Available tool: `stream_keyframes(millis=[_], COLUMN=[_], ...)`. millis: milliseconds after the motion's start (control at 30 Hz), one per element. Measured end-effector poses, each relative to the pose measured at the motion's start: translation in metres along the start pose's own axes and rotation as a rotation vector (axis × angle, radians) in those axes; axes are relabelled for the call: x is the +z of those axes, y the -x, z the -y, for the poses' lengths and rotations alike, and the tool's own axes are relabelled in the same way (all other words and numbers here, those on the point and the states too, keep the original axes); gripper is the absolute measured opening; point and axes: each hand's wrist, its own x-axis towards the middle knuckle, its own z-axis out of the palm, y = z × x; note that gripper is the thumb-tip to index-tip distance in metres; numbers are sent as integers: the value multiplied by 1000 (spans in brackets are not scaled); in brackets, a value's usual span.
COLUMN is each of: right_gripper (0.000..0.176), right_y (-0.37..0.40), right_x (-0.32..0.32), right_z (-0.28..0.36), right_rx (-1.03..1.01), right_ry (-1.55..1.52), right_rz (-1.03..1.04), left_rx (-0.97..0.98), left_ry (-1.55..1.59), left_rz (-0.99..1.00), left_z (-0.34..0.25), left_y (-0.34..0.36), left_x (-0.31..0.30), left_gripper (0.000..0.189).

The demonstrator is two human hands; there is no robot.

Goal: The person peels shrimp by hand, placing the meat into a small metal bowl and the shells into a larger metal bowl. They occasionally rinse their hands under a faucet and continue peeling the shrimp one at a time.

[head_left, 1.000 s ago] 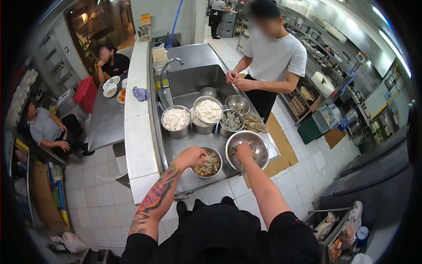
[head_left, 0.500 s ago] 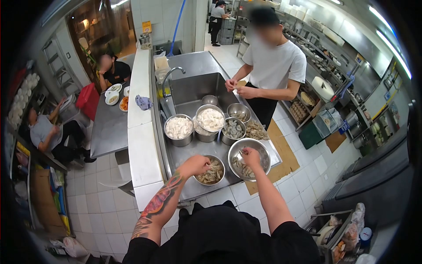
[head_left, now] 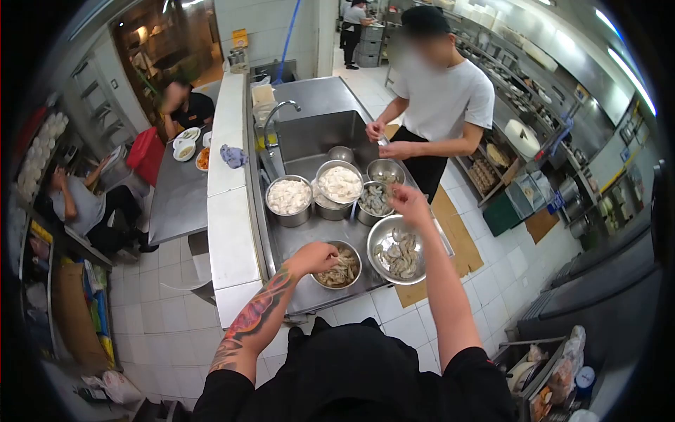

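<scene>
My left hand [head_left: 314, 257] rests with curled fingers on the near rim of a small steel bowl [head_left: 339, 267] filled with shrimp shells; whether it holds anything is hidden. My right hand [head_left: 409, 200] reaches out over the counter, fingers apart, between a bowl of raw shrimp [head_left: 374, 200] and a loose pile of shrimp [head_left: 426, 211] that the hand partly covers. Below that arm sits a large steel bowl [head_left: 398, 258] with peeled shrimp in it.
Two bowls of white pieces [head_left: 288, 199] [head_left: 339, 184] stand by the sink [head_left: 316, 137] with its tap [head_left: 280, 112]. A co-worker in a white shirt [head_left: 443, 91] stands across the counter, handling shrimp. Two people sit at a steel table [head_left: 172, 193] on the left.
My right hand has lifted out of the large bowl and moved away from me toward the raw shrimp. The left hand has stayed at the shell bowl.
</scene>
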Motion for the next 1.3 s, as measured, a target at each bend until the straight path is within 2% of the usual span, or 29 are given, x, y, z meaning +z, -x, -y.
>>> stream_keyframes(millis=[100, 167, 233, 267, 333, 367, 433, 500, 567, 633, 700, 800, 900, 967, 1067, 1100, 1167, 1200, 1300], right_gripper=[34, 36, 39, 42, 44, 44, 46, 46, 46, 45, 43, 26, 30, 26, 30, 30, 31, 32, 32], right_y=[57, 90, 120, 126, 132, 132, 130, 126, 127, 128, 132, 132, 130, 130, 133, 136, 139, 140, 139], right_x=[52, 93, 129, 136, 139, 142, 148, 146, 147, 145, 144, 140, 142, 140, 145, 153, 167, 165, 154], right_z=[-19, -35, -39, -28, 17, 25, 35, 40, 44, 45, 47, 54, 48, 63, 54, 48, 32, 37, 63], right_rx=[152, 318, 296, 344, 501, 505, 557, 596, 618, 623, 639, 711, 713, 692, 617, 624, 268, 194, 248], right_ry=[202, -73, -218, -294, -555, -555, -810, -882, -1082, -1096, -1113, -1125, -1153, -1061, -787, -790, -474, -373, -472], right_rz=[6, 42, 10, 77, 164, 146, 113, 104, 25, 24, 35, 29, 79, 74, 152, 158, 37, 38, 126], left_rx=[-27, -2, 46, 74, 119, 132, 150, 176, 167, 147, 205, 190, 115, 97, 110, 101, 86, 90, 120], left_ry=[55, 71, 86, 144, 202, 219, 235, 197, 202, 212, 182, 164, 137, 107, 95, 97, 84, 89, 91], left_rz=[-34, -112, -164, -169, -157, -177, -193, -232, -251, -274, -278, -286, -321, -306, -324, -322, -353, -343, -356], left_z=[8, 10, 10, 9, 4, 0, -5, -6, -7, -6, -1, -1, -5, -5, -2, -1, -3, -2, -2], left_y=[-1, 1, -1, -3, -9, -10, -12, -11, -11, -12, -12, -11, -10, -9, -6, -4, -6, -7, -11], left_x=[3, 5, 9, 9, 10, 8, 5, 5, 7, 10, 12, 10, 8, 3, 2, 3, 5, 6, 5], left_gripper=[30, 31, 32, 32, 34, 36, 39, 38, 37, 37, 36, 30, 24, 23, 22, 22, 18, 18, 15])
